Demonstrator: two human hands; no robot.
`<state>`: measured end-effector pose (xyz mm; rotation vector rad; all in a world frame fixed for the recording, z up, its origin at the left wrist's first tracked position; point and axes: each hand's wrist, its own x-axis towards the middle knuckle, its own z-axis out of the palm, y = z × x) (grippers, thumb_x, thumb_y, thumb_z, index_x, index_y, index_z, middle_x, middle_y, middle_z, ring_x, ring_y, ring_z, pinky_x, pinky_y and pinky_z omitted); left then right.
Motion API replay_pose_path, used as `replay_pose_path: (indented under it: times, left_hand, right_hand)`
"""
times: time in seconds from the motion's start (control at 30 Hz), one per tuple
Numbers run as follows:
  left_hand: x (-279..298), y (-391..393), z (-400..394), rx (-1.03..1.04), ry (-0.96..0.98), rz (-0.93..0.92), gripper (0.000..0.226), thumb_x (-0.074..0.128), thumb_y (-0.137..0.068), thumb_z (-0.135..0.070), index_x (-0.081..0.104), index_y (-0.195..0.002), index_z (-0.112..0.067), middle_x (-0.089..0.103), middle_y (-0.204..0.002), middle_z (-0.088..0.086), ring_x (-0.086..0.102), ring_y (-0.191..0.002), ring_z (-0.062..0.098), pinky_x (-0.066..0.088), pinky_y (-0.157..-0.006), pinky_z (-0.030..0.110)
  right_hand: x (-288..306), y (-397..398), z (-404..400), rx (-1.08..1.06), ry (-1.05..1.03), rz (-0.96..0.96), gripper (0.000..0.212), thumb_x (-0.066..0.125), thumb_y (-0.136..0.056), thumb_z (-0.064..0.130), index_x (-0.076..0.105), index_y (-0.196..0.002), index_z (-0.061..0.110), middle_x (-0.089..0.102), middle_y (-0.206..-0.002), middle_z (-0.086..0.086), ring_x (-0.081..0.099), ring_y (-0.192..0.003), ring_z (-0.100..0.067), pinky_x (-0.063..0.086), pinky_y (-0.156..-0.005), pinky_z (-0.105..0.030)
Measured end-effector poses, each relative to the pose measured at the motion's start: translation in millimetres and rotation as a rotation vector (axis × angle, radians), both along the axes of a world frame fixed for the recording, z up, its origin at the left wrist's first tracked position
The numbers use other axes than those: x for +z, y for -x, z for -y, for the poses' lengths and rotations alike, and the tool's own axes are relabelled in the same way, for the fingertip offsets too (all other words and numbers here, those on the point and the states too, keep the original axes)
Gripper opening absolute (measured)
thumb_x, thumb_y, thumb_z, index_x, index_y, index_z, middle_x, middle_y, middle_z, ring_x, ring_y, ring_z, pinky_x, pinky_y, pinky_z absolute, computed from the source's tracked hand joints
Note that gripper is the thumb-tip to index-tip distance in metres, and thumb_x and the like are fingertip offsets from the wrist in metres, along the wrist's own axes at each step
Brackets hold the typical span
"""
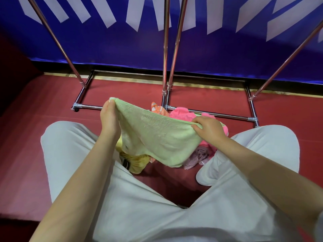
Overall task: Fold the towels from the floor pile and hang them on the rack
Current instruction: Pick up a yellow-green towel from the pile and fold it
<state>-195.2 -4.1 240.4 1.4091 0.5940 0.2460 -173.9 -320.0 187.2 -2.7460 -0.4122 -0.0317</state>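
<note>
Hands pinch the pale green terry towel (157, 137) at opposite top corners, left hand (109, 117) farther, right hand (208, 127) nearer, its long edge stretched left-right between them.

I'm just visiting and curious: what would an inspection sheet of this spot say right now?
Surface: dark red floor, towels piled on it between the person's knees.
Job's things: green towel held up over the towel pile; chrome rack stands behind, no towel seen on its visible bars.
Clutter: nothing seen.
Grippers: left hand pinches one towel corner; right hand grips the opposite edge.
Cables: nothing seen.
Surroundings: blue banner with white shapes behind the rack.
</note>
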Motion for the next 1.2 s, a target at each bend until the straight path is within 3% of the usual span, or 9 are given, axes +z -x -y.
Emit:
replay_pose_path:
  times: [0.2,0.27,0.4,0.5,0.67,0.83,0.97,1.1,1.2]
  left_hand:
    - [-3.7,-3.4,-1.1,0.025,-0.065,-0.064,0.038,0.041,-0.090,-0.024,0.040,-0.053,-0.030,0.030,-0.062,-0.012,0.026,-0.061,0.010,0.022,-0.061,0.033]
    - [-5.9,-3.0,3.8,-0.031,-0.166,-0.049,0.031,0.041,-0.097,-0.027,0.045,-0.066,-0.029,0.037,-0.070,-0.011,0.033,-0.068,0.009,0.028,-0.065,0.031]
    - [-15.4,-4.9,9.7,-0.117,-0.325,-0.009,0.025,0.039,-0.101,-0.027,0.054,-0.081,-0.022,0.047,-0.078,-0.012,0.042,-0.074,0.004,0.035,-0.071,0.027]
    - [-21.1,-7.5,8.9,-0.076,-0.414,-0.007,0.021,0.037,-0.102,-0.026,0.054,-0.094,-0.015,0.049,-0.081,-0.012,0.045,-0.082,0.010,0.035,-0.076,0.029]
    - [-21.2,-7.5,9.0,-0.044,-0.477,-0.036,0.025,0.034,-0.104,-0.026,0.054,-0.103,-0.011,0.050,-0.085,-0.009,0.046,-0.086,0.013,0.035,-0.075,0.028]
    - [-24.9,-7.9,5.3,0.008,-0.378,-0.069,0.024,0.036,-0.103,-0.030,0.051,-0.089,-0.017,0.044,-0.078,-0.010,0.039,-0.072,0.006,0.035,-0.068,0.024]
    - [-22.4,-5.5,4.3,0.025,-0.365,-0.056,0.025,0.037,-0.102,-0.032,0.052,-0.091,-0.016,0.046,-0.079,-0.011,0.041,-0.071,0.003,0.036,-0.067,0.019]
    - [-20.9,-4.3,7.1,0.023,-0.389,-0.055,0.026,0.037,-0.102,-0.032,0.054,-0.094,-0.014,0.048,-0.079,-0.012,0.043,-0.070,0.000,0.036,-0.064,0.017]
    - [-23.9,-5.1,10.4,0.027,-0.369,-0.070,0.027,0.038,-0.102,-0.033,0.053,-0.092,-0.013,0.048,-0.078,-0.011,0.042,-0.070,0.002,0.035,-0.064,0.020]
  right_hand:
    - [-3.0,-7.3,0.1,-0.045,0.107,-0.001,0.023,0.056,-0.091,0.027,0.063,-0.097,0.006,0.052,-0.102,-0.009,0.048,-0.101,-0.028,0.036,-0.085,-0.038]
    - [-6.1,-9.5,3.4,-0.133,0.163,-0.124,0.030,0.049,-0.096,0.031,0.061,-0.107,0.006,0.056,-0.113,-0.012,0.051,-0.107,-0.031,0.036,-0.089,-0.039]
    - [-9.4,-10.5,6.0,-0.308,-0.030,-0.349,0.033,0.043,-0.099,0.027,0.053,-0.119,0.003,0.057,-0.128,-0.019,0.056,-0.110,-0.036,0.044,-0.086,-0.038]
    - [-2.1,-11.0,6.1,-0.367,-0.119,-0.305,0.032,0.043,-0.099,0.022,0.050,-0.125,0.004,0.058,-0.123,-0.021,0.055,-0.111,-0.038,0.042,-0.086,-0.040]
    - [6.9,-14.1,19.8,-0.327,-0.135,-0.158,0.023,0.048,-0.095,0.020,0.057,-0.113,0.009,0.062,-0.112,-0.013,0.057,-0.102,-0.034,0.041,-0.079,-0.038]
    - [13.2,-18.7,21.5,-0.476,-0.592,-0.160,0.019,0.060,-0.091,0.019,0.067,-0.100,0.004,0.063,-0.101,-0.009,0.056,-0.097,-0.022,0.038,-0.082,-0.028]
    - [20.5,-18.5,15.5,-0.557,-1.049,-0.255,0.006,0.064,-0.088,0.020,0.066,-0.083,0.017,0.062,-0.082,0.002,0.055,-0.084,-0.016,0.043,-0.078,-0.031]
    - [20.7,-20.1,15.3,-0.665,-1.279,-0.255,0.003,0.071,-0.082,0.021,0.069,-0.080,0.020,0.067,-0.087,-0.003,0.060,-0.089,-0.020,0.048,-0.087,-0.038]
    - [23.2,-21.1,16.3,-0.712,-1.326,-0.273,0.005,0.071,-0.084,0.016,0.068,-0.080,0.018,0.066,-0.085,-0.003,0.060,-0.089,-0.021,0.048,-0.089,-0.038]
